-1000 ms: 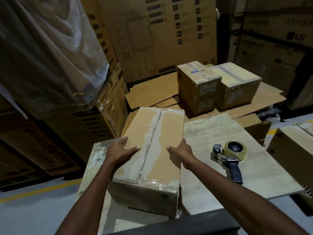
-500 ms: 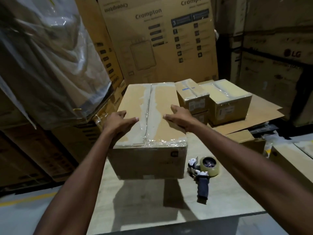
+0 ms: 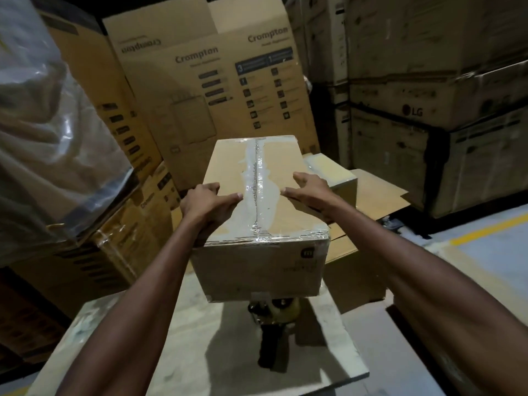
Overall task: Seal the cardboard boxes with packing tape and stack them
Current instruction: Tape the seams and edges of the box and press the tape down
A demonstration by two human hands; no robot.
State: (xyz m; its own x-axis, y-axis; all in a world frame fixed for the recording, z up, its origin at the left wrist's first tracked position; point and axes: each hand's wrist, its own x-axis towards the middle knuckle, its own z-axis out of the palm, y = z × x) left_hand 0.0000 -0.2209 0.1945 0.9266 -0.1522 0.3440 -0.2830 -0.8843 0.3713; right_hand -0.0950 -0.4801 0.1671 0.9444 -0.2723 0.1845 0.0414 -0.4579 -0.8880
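1. Tall Crompton cartons [image 3: 200, 110] fill the upper centre of the frame, so the carry should stop well short of them.
2. The pale surface [image 3: 171, 352] spans the bottom. The cardboard box [image 3: 257, 267] sits mid-frame and appears lifted above the far edge, taped seam [image 3: 258, 178] upward.
3. A sealed box [image 3: 328, 172] peeks out right of centre, probably the stack. Set the load down level with its edges aligned.
4. The left hand [image 3: 210, 201] grips the left top edge, thumb on the lid. The right hand [image 3: 310, 190] clamps the right edge with bent fingers. Squeeze evenly from both sides.
5. The tape dispenser [image 3: 274, 330] lies lower centre, partly hidden; keep the box above it.
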